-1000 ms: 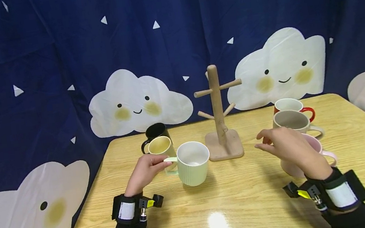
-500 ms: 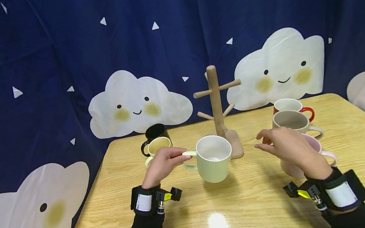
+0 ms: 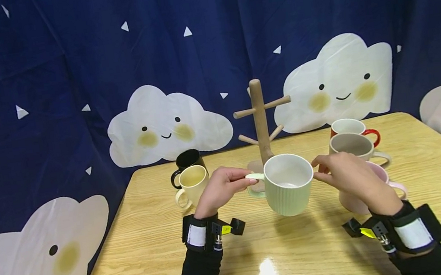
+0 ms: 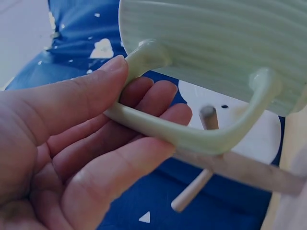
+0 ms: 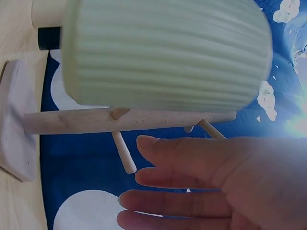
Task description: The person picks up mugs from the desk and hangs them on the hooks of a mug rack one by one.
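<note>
A pale green ribbed mug is held upright above the table, in front of the wooden mug rack. My left hand pinches its handle between thumb and fingers, as the left wrist view shows closely. On the mug's other side, my right hand hovers with fingers loosely bent and nothing in them. Its fingertips come close to the mug wall; in the right wrist view a gap shows between the thumb and the ribbed mug. The mug hides most of the rack's base.
At left stand a black mug and a pale yellow mug. A pink mug, partly behind my right hand, a beige mug and a white mug with red handle line the right side. A blue curtain hangs behind.
My left hand has carried the green mug rightward, from left of the rack to close beside my right hand. The yellow mug's handle has come into view. My right hand has stayed still.
</note>
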`<state>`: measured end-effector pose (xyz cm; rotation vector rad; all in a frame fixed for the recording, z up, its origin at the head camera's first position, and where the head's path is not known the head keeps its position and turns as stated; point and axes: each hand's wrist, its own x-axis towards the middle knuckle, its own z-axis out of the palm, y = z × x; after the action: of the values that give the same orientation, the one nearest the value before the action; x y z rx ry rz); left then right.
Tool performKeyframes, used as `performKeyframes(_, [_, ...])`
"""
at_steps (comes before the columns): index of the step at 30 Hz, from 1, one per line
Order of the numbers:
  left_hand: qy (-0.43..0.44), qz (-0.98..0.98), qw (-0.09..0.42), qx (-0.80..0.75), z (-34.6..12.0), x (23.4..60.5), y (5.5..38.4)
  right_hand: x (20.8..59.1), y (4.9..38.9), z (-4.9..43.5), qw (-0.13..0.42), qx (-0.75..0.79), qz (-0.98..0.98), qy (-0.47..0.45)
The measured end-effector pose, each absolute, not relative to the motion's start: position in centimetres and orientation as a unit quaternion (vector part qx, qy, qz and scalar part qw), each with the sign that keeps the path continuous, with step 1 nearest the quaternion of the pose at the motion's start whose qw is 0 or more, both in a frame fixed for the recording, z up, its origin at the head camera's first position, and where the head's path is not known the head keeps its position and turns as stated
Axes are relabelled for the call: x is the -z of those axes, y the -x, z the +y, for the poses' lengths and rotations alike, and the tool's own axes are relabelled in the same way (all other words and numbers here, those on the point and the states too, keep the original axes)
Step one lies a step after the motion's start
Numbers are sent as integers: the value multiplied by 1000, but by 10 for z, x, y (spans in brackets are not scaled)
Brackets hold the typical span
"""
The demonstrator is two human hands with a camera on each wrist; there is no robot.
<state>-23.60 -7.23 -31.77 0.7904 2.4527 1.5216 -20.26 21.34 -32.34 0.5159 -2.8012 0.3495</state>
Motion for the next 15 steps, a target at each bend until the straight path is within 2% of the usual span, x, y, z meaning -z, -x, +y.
performKeyframes(6, [-260, 795, 94, -540, -61, 319, 235, 323, 202, 216, 146, -122, -966, -174])
performKeyframes(15, [-265, 801, 83, -531, -54, 323, 235, 322, 201, 219, 153, -118, -966, -172])
